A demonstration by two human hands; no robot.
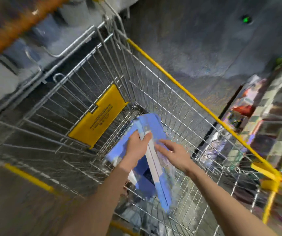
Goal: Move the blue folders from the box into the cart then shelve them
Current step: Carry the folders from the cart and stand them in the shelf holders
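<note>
Both my arms reach down into a wire shopping cart (164, 92) with yellow rim trim. Inside it lie several blue folders (151, 123) in a loose stack, one standing on edge with a pale spine (154, 165). My left hand (137, 145) grips the top edge of that upright folder, thumb over the spine. My right hand (172, 151) is just to its right, fingers stretched out and touching the blue folder face. The picture is blurred by motion. No box is in view.
A yellow plastic flap (99, 116) hangs on the cart's folded child seat. Shelving with an orange beam (22, 26) and pale goods runs along the upper left. Colourful shelved goods (263, 120) stand to the right. A grey floor (205, 40) lies beyond the cart.
</note>
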